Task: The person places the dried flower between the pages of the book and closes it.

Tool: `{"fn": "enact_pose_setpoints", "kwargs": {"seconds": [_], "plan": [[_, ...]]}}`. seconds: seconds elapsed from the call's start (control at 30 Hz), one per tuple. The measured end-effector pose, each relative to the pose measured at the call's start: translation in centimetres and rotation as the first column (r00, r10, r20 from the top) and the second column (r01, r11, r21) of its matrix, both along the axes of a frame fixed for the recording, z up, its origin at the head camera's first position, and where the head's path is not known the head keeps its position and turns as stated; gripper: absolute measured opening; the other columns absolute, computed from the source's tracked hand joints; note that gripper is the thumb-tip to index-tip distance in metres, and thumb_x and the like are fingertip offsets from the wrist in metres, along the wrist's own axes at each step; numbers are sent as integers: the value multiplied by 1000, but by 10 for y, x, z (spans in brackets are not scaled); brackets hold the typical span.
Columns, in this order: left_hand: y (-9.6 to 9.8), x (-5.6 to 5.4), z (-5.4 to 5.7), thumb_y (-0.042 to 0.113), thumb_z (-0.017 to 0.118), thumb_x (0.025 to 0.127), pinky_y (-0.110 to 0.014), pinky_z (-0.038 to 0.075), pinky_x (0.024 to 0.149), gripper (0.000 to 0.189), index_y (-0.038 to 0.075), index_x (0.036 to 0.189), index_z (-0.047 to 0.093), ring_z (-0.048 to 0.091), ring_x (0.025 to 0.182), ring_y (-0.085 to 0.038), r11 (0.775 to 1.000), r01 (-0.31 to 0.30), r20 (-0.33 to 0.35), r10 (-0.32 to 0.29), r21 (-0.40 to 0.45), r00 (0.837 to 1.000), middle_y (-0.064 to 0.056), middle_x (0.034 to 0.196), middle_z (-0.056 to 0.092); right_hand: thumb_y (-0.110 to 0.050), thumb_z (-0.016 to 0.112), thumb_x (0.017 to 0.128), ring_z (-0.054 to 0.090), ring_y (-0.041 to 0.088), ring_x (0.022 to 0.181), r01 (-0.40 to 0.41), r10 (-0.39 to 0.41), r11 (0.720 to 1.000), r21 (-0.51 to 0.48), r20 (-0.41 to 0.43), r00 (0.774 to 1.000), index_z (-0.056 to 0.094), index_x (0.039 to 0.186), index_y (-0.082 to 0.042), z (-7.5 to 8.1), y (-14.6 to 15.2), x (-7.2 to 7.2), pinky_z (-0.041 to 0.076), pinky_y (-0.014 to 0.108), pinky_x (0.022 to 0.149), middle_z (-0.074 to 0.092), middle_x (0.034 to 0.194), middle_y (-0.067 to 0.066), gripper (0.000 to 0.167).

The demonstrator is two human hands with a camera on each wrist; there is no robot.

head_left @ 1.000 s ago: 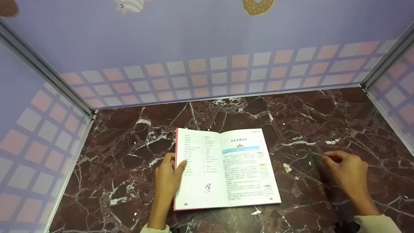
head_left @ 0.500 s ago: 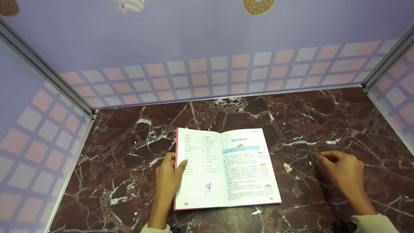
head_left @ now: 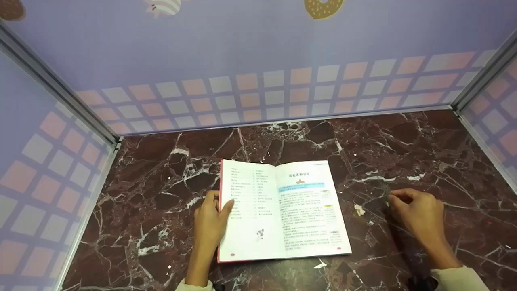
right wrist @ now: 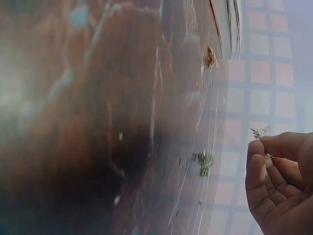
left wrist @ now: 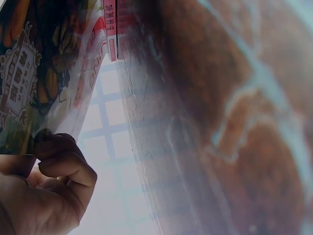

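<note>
An open book (head_left: 250,238) with printed pages lies tilted up slightly from the table. My left hand (head_left: 211,220) grips its left edge, thumb on the page and fingers behind. From the left wrist view, those fingers curl at the lower edge of the book's dark illustrated cover (left wrist: 49,68). To the right of the book, my right hand (head_left: 418,212) is raised above the table. Between its thumb and fingertips it pinches a small green feathery sprig (right wrist: 260,133). Beneath it, another green sprig (right wrist: 204,164) lies on the table.
A pale yellowish dried flower-like piece (head_left: 358,209) lies between the book and my right hand. White scraps (head_left: 320,265) dot the dark marbled table (head_left: 141,202). Purple checkered panels (head_left: 242,48) stand at the back and both sides.
My right hand has moved left, closer to the book. My left hand and the book have stayed in place.
</note>
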State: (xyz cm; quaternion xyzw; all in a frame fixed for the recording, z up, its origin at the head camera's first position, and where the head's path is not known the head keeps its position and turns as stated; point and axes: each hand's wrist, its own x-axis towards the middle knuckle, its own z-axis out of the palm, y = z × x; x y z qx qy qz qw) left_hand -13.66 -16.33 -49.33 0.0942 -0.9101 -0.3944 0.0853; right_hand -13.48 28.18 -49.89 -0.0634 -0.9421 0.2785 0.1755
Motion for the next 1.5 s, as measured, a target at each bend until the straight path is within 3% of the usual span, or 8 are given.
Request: {"fn": "enact_pose_setpoints", "kwargs": {"seconds": [0.2, 0.37, 0.63, 0.83, 0.97, 1.13, 1.5], "plan": [[0, 0, 1, 20, 74, 92, -33, 43, 57, 32, 4, 117, 61, 52, 56, -15, 1000, 2, 10, -2, 18, 1000, 0, 66, 58, -13, 81, 83, 64, 18, 54, -6, 6, 1000, 0, 8, 1000, 79, 89, -4, 0, -5, -1, 46, 30, 53, 75, 80, 15, 11], [0, 0, 1, 20, 73, 93, -32, 42, 55, 31, 4, 117, 61, 50, 55, -15, 1000, 2, 12, -2, 17, 1000, 0, 66, 56, -12, 82, 82, 67, 23, 59, -9, 9, 1000, 2, -6, 1000, 79, 88, -4, -1, -9, -1, 46, 32, 54, 75, 79, 14, 10], [1, 1, 1, 19, 74, 92, -32, 42, 55, 29, 5, 114, 62, 51, 55, -15, 1000, -4, -17, 4, 2, 1000, 0, 65, 57, -14, 80, 84, 59, 11, 55, -21, 22, 999, -24, 31, 999, 79, 91, -5, 0, -14, -1, 42, 28, 55, 75, 79, 13, 11], [0, 1, 0, 20, 73, 92, -33, 43, 56, 30, 4, 115, 62, 51, 56, -15, 1000, 3, -18, -3, 1, 1000, 0, 66, 58, -15, 81, 84, 66, 19, 59, -25, 26, 999, -39, 34, 999, 80, 90, -7, 0, -18, 0, 46, 32, 58, 76, 79, 12, 10], [0, 1, 1, 20, 73, 93, -33, 43, 56, 32, 4, 117, 61, 52, 56, -14, 1000, 8, -8, -8, 6, 1000, -1, 67, 60, -14, 81, 84, 70, 29, 65, -31, 32, 999, -44, 31, 999, 79, 90, -6, -1, -22, 0, 52, 45, 64, 76, 81, 13, 10], [1, 1, 2, 20, 73, 93, -33, 43, 57, 33, 4, 118, 62, 53, 56, -16, 1000, -6, 9, 6, -7, 1000, -1, 67, 59, -12, 80, 84, 72, 38, 75, -28, 29, 999, -44, 20, 999, 79, 91, -7, 0, -26, -1, 51, 57, 74, 76, 83, 13, 8], [0, 1, 1, 21, 74, 91, -36, 44, 61, 29, 6, 113, 63, 53, 59, -17, 1000, -14, -19, 14, -17, 1000, 1, 66, 60, -12, 81, 83, 70, 30, 66, -28, 29, 999, -45, 24, 999, 80, 90, -7, -1, -36, -1, 53, 53, 68, 76, 79, 12, 9]]}}
